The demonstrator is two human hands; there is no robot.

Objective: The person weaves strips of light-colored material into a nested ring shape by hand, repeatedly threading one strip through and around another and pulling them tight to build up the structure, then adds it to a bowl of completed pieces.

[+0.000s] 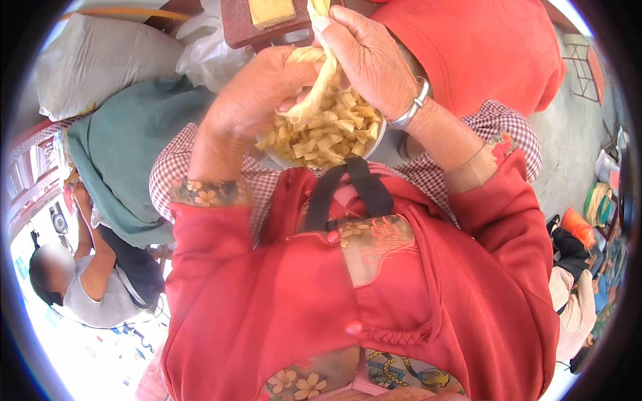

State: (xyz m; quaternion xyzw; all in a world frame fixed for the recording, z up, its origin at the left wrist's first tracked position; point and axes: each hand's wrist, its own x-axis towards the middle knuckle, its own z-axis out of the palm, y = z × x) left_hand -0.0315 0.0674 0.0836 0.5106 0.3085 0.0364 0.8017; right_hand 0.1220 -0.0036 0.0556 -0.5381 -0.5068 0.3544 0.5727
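A twisted strand of dry pale-yellow plant fibre (323,85), which looks like corn husk, runs between both hands and bends into a loop. My left hand (261,90) grips its lower part, with the fingers curled around it and partly hidden. Higher up, my right hand (373,57) pinches the strand between thumb and fingers; its upper end leaves the picture. Just beneath the hands, a round bowl (382,138) at my lap holds many short cut husk pieces (336,133). The hands cover part of the bowl.
Beyond the hands, a wooden block (273,12) lies on a dark red stool (238,30). Left are a full pale sack (105,60), a plastic bag (208,55), green cloth (135,155) and a person (95,290). Right are red cloth (481,50) and another person (577,301).
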